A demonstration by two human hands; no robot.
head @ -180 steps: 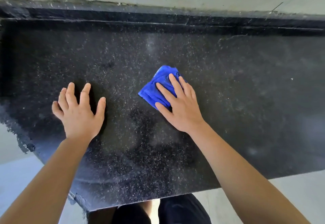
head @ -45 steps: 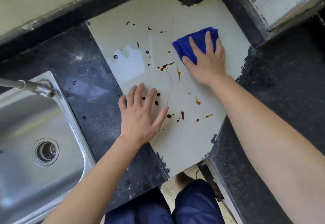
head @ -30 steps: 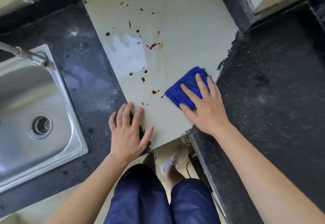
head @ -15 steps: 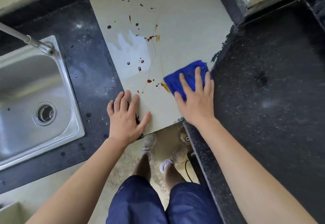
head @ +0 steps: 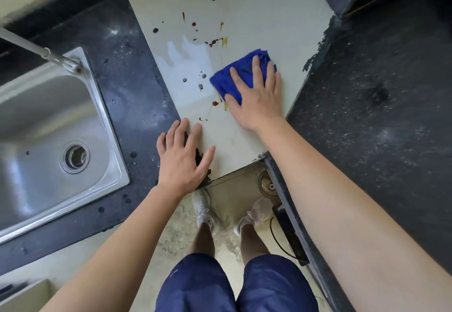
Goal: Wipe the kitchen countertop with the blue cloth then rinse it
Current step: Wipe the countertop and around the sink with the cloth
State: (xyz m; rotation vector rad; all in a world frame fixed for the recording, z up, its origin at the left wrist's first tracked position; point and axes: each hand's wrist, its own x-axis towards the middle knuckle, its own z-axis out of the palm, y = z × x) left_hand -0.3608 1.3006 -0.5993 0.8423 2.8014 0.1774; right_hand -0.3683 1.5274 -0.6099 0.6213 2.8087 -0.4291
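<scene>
Head view: right hand (head: 256,101), fingers straight, presses the blue cloth (head: 221,84) near the right edge of the pale countertop (head: 269,18). Left hand (head: 183,160) lies flat, fingers spread, at its front-left corner, near the steel sink (head: 36,116).

Cloth (head: 220,83) partly under R hand (head: 256,103) — sink (head: 36,116) cropped at left.
</scene>
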